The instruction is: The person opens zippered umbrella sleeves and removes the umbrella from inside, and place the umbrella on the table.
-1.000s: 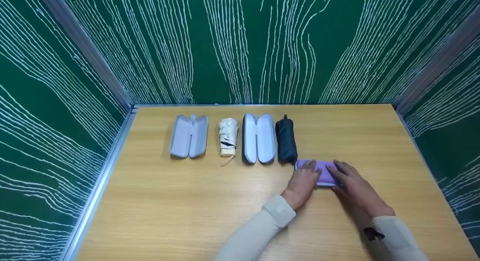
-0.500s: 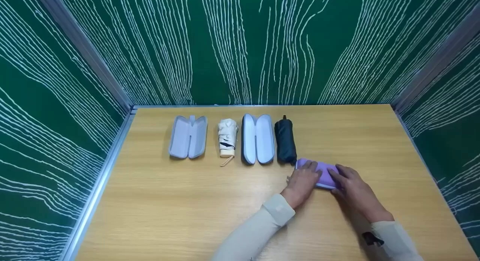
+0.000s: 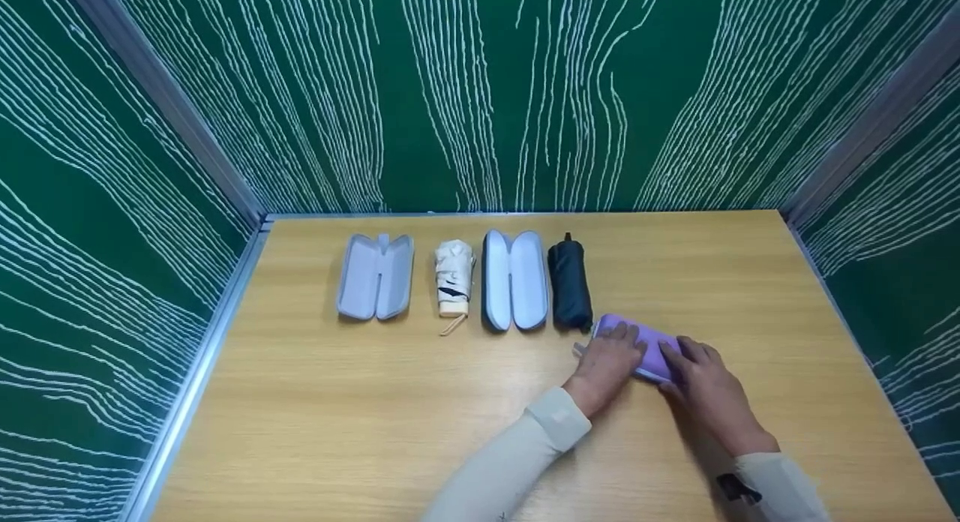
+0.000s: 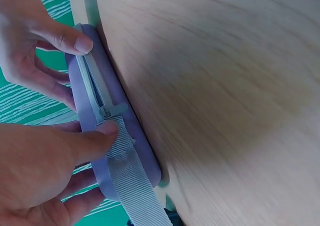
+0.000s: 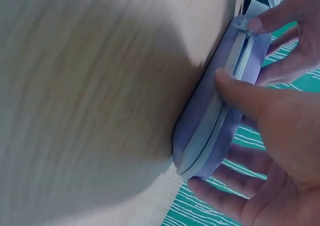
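A purple zippered case (image 3: 654,364) lies slantwise on the table under both hands. In the left wrist view, my left hand (image 4: 47,161) grips one end, its thumb pressing the pale ribbed strap (image 4: 137,193) beside the zip slider (image 4: 106,110). My right hand (image 3: 712,391) holds the other end; in the right wrist view its thumb rests along the zip (image 5: 235,60) with the fingers on the opposite side. Near the slider the zip's two edges stand slightly apart. The case's inside is hidden.
Behind stand, in a row, an opened grey glasses case (image 3: 375,278), a folded cream umbrella (image 3: 454,274), an opened dark glasses case with pale lining (image 3: 528,282) and a folded black umbrella (image 3: 570,282). The black umbrella's lower end nearly meets the purple case. Green panels (image 3: 435,94) enclose the table.
The purple case has turned, its right end swinging toward the person. My right hand has moved slightly nearer with it, and the strap now shows left of my left hand.
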`<action>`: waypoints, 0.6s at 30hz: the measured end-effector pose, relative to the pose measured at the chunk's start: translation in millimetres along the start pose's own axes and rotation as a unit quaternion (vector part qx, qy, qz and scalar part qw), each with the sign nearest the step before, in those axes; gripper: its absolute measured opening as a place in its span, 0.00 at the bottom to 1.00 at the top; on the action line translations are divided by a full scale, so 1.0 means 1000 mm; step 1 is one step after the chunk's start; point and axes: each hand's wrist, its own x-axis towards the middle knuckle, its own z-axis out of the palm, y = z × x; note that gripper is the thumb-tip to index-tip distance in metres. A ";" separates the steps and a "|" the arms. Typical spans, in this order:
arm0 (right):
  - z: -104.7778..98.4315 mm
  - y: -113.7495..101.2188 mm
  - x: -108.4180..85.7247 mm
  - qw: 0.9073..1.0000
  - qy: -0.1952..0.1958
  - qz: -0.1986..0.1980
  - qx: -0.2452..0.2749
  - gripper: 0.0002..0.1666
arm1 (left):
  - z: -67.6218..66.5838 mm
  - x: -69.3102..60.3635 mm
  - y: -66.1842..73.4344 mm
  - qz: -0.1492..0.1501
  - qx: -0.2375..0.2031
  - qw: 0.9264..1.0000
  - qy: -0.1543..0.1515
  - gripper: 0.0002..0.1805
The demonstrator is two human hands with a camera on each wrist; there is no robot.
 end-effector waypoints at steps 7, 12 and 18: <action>0.003 -0.004 -0.005 1.000 0.024 0.013 -0.004 0.36 | -0.001 0.004 0.000 0.009 -0.001 1.000 0.004 0.17; 0.004 -0.006 -0.007 0.999 0.024 0.023 -0.018 0.37 | 0.000 0.006 0.000 0.014 0.002 1.000 0.008 0.18; 0.004 -0.010 -0.009 0.999 0.004 0.043 -0.024 0.38 | -0.001 0.010 0.000 0.018 -0.002 1.000 -0.011 0.19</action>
